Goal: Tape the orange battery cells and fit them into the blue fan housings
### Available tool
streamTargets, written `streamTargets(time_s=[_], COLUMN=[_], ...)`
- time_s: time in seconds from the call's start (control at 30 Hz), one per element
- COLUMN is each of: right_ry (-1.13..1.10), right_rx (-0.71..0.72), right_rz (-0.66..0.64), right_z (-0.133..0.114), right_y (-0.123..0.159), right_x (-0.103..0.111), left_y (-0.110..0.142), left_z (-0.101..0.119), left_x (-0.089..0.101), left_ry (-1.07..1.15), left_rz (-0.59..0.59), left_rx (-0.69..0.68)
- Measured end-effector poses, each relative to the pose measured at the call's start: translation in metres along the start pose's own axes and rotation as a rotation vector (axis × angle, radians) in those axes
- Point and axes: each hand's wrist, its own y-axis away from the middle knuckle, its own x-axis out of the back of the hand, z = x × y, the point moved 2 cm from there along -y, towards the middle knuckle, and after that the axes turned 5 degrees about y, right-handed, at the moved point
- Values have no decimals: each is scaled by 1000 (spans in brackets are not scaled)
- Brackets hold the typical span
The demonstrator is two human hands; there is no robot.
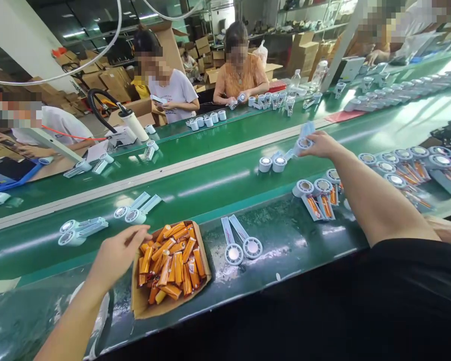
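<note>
Presently, a pale blue fan housing (307, 130) is held over the green belt (218, 196) by the right hand (322, 144), pinched between thumb and fingers. The left hand (115, 253) is poised at the far left corner of a carton (150, 311) filled with orange-wrapped cells (173, 263); its fingers are loosely bent, and contact cannot be determined. Two more housings (252, 247) are laid on the bench (274, 223), right of the carton.

Light-blue, round-headed plastic fans (135, 216) leave a wide passage midway along the glossy green belt (206, 175). On the dark-green desk (278, 235), a brown cardboard box (141, 309) of orange-wrapped cylinders (178, 265) obstructs the near left; room opens right of two more fans (252, 247).
</note>
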Motion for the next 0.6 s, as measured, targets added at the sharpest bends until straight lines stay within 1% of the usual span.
streamTargets(time_s=[0.03, 0.07, 0.13, 0.17, 0.23, 0.3, 0.37, 0.4, 0.47, 0.5, 0.53, 0.6], right_ry=[-18, -40, -69, -71, -53, -30, -13, -14, -38, -61, -83, -115], right_rx=[59, 146, 360, 461, 615, 731, 793, 799, 777, 760, 747, 715], right_rz=[-8, -21, -80, -123, -207, -269, -316, -343, -417, -456, -492, -505], right_z=[-7, -17, -44, -61, -96, -129, -153, -161, -166, -163, -156, -139], right_y=[5, 14, 42, 60, 103, 144, 177, 189, 203, 203, 197, 168], right_x=[6, 11, 13, 10, -7, -32, -58, -69, -86, -92, -95, -97], left_y=[-5, -9, -12, -11, -6, -1, 2, 2, -1, -5, -11, -29], left_z=[11, 19, 27, 27, 20, 6, -16, -29, -57, -70, -83, -104], left_x=[-8, -16, -28, -32, -37, -36, -31, -28, -19, -15, -12, -8], left_ry=[-2, -1, 6, 11, 29, 40, 25, 13, -3, -6, -13, -45], left_rz=[-26, -47, -72, -77, -79, -78, -73, -65, -43, -31, -22, -6], left_rx=[-55, -102, -171, -198, -246, -275, -281, -275, -242, -214, -183, -130])
